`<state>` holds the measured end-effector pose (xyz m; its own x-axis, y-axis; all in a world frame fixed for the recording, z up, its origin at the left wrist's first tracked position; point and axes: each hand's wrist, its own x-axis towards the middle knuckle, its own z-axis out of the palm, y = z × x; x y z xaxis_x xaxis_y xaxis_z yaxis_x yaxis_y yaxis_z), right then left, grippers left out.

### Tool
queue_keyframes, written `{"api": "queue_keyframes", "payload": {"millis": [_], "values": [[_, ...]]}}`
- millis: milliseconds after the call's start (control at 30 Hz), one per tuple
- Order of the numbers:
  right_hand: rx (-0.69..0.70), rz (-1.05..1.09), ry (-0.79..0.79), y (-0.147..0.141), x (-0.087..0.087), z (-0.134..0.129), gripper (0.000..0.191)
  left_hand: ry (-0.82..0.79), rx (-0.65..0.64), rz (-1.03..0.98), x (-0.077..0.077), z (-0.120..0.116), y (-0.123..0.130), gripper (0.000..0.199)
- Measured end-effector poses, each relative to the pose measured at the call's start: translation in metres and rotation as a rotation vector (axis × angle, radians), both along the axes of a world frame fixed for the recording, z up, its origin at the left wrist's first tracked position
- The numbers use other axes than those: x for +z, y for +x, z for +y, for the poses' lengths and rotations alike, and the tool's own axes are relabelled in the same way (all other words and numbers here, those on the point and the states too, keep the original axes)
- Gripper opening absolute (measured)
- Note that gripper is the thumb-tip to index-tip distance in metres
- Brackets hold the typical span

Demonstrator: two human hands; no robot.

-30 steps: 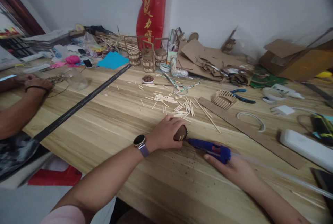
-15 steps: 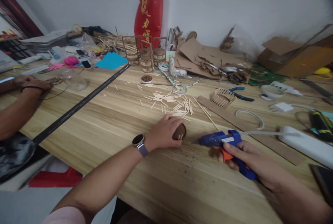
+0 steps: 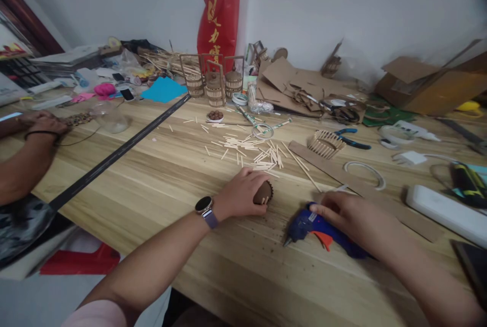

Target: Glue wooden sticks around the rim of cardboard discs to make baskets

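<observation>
My left hand [image 3: 243,194] is wrapped round a small brown disc [image 3: 263,193] with a ridged edge, with short pale stick pieces at its face. To the right, my right hand [image 3: 344,213] is on a blue glue gun [image 3: 304,223] with an orange trigger. The gun is low over the wood, nozzle pointing down and left, with my thumb and fingers at its upper rear. Dark crumbs lie between the disc and the nozzle. Beyond my left hand, short pale sticks [image 3: 270,157] are scattered on the table.
A cardboard strip [image 3: 380,208] and white power strip [image 3: 445,215] lie right. Behind are a slatted piece [image 3: 326,144], blue-handled pliers [image 3: 353,140], a bowl of brown beads [image 3: 215,116] and small baskets [image 3: 215,91]. Another person's hands [image 3: 45,124] are at the far left.
The glue gun has come down to the table and its nozzle has tipped downward. My right hand has shifted from the grip to the gun's top. My left hand stays on the disc.
</observation>
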<state>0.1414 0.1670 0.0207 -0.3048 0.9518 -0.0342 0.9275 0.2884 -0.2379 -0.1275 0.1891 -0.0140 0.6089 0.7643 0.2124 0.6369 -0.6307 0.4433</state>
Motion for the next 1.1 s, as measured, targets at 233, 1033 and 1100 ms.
{"api": "queue_keyframes", "payload": {"millis": [233, 1033, 1100], "values": [[0.165, 0.051, 0.003, -0.051, 0.008, 0.046, 0.006, 0.006, -0.003, -0.003, -0.003, 0.001, 0.000, 0.066], [0.314, 0.040, -0.079, -0.048, 0.000, 0.047, 0.021, 0.008, -0.010, -0.007, -0.003, 0.001, -0.001, 0.066], [0.315, 0.100, -0.092, -0.048, 0.003, 0.043, 0.021, 0.001, -0.010, -0.010, -0.003, 0.001, -0.001, 0.067]]}}
